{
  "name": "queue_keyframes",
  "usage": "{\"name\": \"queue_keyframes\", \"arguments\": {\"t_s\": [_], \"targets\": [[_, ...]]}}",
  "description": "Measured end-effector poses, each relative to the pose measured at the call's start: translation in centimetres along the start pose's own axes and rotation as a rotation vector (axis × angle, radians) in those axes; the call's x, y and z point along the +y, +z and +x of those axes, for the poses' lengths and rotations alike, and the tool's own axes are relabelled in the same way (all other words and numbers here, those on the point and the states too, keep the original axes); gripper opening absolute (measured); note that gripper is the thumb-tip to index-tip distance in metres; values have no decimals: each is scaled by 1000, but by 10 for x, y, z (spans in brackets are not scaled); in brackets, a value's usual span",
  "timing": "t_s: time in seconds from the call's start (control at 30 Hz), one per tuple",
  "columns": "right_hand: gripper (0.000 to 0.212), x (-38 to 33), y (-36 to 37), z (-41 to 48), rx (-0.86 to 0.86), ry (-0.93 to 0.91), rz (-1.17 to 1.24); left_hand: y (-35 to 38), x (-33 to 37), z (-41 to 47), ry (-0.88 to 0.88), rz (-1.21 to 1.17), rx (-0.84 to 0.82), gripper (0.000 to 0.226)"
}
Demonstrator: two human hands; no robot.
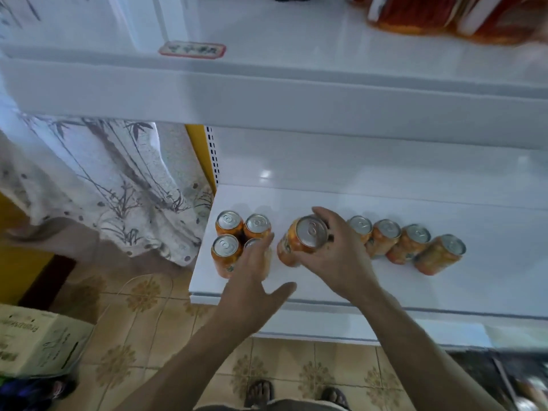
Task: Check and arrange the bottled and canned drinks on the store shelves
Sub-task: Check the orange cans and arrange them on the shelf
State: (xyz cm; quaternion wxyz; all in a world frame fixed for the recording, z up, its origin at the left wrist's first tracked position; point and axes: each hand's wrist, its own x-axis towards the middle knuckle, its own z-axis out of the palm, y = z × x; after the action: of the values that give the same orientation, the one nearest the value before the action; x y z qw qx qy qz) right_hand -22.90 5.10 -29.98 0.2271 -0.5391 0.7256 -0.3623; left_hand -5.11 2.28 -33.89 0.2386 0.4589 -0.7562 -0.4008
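The lower white shelf (385,292) carries a block of four orange cans (226,250) at its 9 o'clock end, a row of four cans (410,243) running toward 3 o'clock, and one tilted can (308,229) between them. The upper shelf (296,40) bears orange packs (415,16) at 1 o'clock.

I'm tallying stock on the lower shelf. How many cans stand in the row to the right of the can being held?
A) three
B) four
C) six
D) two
B: the row of cans on the lower shelf, to the right of the held can that the right hand grips, shows four silver lids side by side.
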Motion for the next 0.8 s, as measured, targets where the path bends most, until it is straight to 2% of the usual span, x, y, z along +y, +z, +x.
{"name": "queue_keyframes", "arguments": {"t_s": [0.07, 0.2, 0.33, 0.6, 0.67, 0.8], "targets": [[81, -13, -13, -23, 41, -65, 22, 4, 9, 6, 90, -87, 12, 94], [73, -37, -41, -62, 149, -220, 19, 10, 35, 8, 243, -301, -39, 81], [67, -51, -66, -84, 256, -377, -39, 17, 58, 2, 360, -398, -38, 78], [65, -39, -89, -87, 239, -441, -71, 27, 78, -5, 377, -424, -53, 78], [62, -34, -92, -85, 209, -281, 173, 25, 78, -9, 348, -449, -82, 81], [70, -13, -89, -69, 149, 283, 1074, 15, 86, -20, 242, -503, -89, 82]]}}
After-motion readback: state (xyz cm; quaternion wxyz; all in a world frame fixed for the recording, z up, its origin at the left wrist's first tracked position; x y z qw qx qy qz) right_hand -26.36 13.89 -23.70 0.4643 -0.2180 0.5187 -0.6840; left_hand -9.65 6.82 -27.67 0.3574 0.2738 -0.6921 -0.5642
